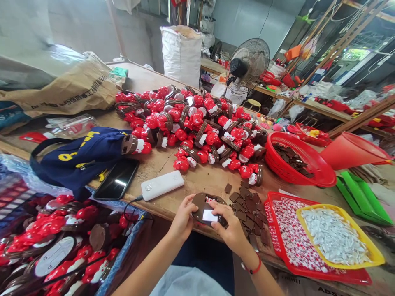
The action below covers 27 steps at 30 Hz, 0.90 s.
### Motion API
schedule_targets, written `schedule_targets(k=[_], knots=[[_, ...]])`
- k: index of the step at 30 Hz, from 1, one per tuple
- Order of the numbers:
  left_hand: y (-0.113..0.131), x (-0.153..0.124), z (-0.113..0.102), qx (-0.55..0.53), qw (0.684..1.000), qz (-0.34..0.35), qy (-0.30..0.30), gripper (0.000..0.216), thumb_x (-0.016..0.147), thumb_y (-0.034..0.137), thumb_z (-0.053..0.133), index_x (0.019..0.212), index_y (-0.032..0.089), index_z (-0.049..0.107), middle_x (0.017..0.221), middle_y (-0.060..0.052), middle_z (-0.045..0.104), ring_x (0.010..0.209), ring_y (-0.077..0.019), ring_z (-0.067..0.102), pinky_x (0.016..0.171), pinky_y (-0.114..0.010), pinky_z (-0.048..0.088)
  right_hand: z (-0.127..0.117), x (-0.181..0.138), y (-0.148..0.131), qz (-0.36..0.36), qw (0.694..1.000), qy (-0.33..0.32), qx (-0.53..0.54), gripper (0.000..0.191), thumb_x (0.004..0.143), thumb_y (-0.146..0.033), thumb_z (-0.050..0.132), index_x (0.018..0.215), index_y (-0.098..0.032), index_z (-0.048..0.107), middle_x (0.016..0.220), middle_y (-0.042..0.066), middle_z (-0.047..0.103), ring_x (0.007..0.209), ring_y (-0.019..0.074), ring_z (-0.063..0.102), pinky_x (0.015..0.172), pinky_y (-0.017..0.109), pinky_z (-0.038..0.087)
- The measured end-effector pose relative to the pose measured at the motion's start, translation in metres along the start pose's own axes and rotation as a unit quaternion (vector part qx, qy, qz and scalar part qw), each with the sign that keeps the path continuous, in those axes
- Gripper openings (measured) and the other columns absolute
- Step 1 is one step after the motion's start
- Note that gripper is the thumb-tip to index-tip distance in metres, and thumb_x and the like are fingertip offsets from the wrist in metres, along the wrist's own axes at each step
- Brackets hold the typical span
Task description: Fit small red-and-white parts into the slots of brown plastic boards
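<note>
A brown oval toy base (pixel 200 202) is held underside up at the table's front edge. My left hand (pixel 182 220) grips its left side, thumb on top. My right hand (pixel 230 225) closes on its right side, fingertips at an opening with small red and white bits inside. A white rectangle (pixel 209 215) shows on the base beside the fingers; whether it is a label or a loose piece I cannot tell. Just right of my hands lie thin dark brown flat pieces (pixel 247 205). Beyond is a heap of red, white and brown toy figures (pixel 197 123).
A red basket (pixel 271 222) of small red-and-white pieces carries a yellow tray (pixel 375 259) of white pieces. Behind stands a red colander (pixel 277 176). A white power bank (pixel 162 184), phone (pixel 116 179) and navy bag (pixel 89 154) lie left. Toys fill a crate (pixel 119 263) below.
</note>
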State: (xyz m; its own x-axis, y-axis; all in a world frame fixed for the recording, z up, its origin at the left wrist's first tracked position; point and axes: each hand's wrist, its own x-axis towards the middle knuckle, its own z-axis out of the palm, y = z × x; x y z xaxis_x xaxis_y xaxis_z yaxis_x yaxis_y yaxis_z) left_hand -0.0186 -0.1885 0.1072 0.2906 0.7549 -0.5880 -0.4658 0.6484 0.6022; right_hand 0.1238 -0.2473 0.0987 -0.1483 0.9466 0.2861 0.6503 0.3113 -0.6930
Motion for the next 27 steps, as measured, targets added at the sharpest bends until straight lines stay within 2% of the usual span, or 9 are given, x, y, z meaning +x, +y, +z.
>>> schedule_targets(k=[4,7,11,14,16,18,23,27], knots=[[-0.001,0.001,-0.001,-0.006,1.0,0.0,0.0,0.041,0.045,0.011,0.052,0.085,0.019,0.048,0.068,0.003,0.056,0.054,-0.0104,0.049,0.046,-0.021,0.039,0.003,-0.002,0.0,0.006,1.0,0.006,-0.015,0.014,0.081,-0.03,0.047,0.092,-0.022,0.05,0.116,0.006,0.052,0.112,0.0185,0.044,0.09,0.036,0.036],[-0.001,0.001,-0.003,-0.005,1.0,-0.001,0.001,0.041,0.045,0.012,0.052,0.085,0.02,0.048,0.068,0.003,0.056,0.053,-0.0106,0.049,0.045,-0.021,0.038,0.003,-0.002,0.001,-0.014,0.999,-0.005,-0.044,0.016,0.082,-0.03,0.045,0.094,-0.022,0.051,0.118,0.005,0.051,0.115,0.0188,0.041,0.091,0.037,0.035],[0.001,0.002,-0.005,-0.011,1.0,0.001,-0.001,0.04,0.046,0.012,0.051,0.085,0.02,0.05,0.066,0.004,0.057,0.051,-0.0097,0.048,0.045,-0.021,0.038,0.001,-0.003,0.003,-0.068,0.991,-0.043,-0.111,0.029,0.084,-0.027,0.039,0.112,-0.024,0.049,0.124,0.005,0.045,0.121,0.0198,0.032,0.094,0.04,0.034],[0.002,0.004,-0.006,-0.011,1.0,0.003,-0.003,0.038,0.047,0.012,0.05,0.084,0.019,0.05,0.066,0.004,0.058,0.052,-0.0096,0.049,0.047,-0.021,0.039,0.0,-0.004,0.002,-0.093,0.981,-0.057,-0.163,0.037,0.085,-0.029,0.038,0.121,-0.025,0.043,0.132,0.006,0.035,0.125,0.0216,0.025,0.096,0.042,0.032],[0.001,0.005,-0.008,-0.013,1.0,0.007,-0.006,0.038,0.047,0.012,0.051,0.084,0.018,0.051,0.066,0.003,0.058,0.053,-0.0097,0.049,0.048,-0.021,0.039,-0.001,-0.004,0.0,-0.095,0.975,-0.06,-0.189,0.039,0.083,-0.032,0.042,0.122,-0.025,0.043,0.137,0.007,0.023,0.126,0.0241,0.021,0.096,0.043,0.032],[0.001,0.006,-0.011,-0.015,1.0,0.014,-0.004,0.038,0.047,0.013,0.053,0.085,0.018,0.051,0.067,0.003,0.059,0.055,-0.0101,0.05,0.049,-0.021,0.04,-0.001,-0.002,-0.002,-0.099,0.971,-0.063,-0.206,0.042,0.082,-0.034,0.045,0.122,-0.024,0.043,0.138,0.008,0.018,0.126,0.0254,0.019,0.096,0.044,0.031],[0.0,0.009,-0.015,0.007,0.998,0.055,-0.013,0.052,0.044,0.015,0.067,0.093,0.019,0.049,0.076,0.0,0.062,0.065,-0.0136,0.056,0.057,-0.023,0.044,0.01,0.009,-0.003,-0.154,0.957,-0.053,-0.242,0.042,0.083,-0.026,0.042,0.124,-0.022,0.039,0.126,0.005,0.043,0.122,0.0228,0.029,0.098,0.044,0.027],[0.004,0.014,-0.016,0.026,0.998,0.062,-0.009,0.053,0.042,0.016,0.071,0.091,0.018,0.05,0.074,0.0,0.061,0.062,-0.0133,0.056,0.055,-0.023,0.045,0.013,0.021,-0.004,-0.188,0.955,-0.035,-0.228,0.039,0.084,-0.028,0.038,0.122,-0.018,0.042,0.12,0.006,0.049,0.119,0.0212,0.035,0.097,0.042,0.027]])
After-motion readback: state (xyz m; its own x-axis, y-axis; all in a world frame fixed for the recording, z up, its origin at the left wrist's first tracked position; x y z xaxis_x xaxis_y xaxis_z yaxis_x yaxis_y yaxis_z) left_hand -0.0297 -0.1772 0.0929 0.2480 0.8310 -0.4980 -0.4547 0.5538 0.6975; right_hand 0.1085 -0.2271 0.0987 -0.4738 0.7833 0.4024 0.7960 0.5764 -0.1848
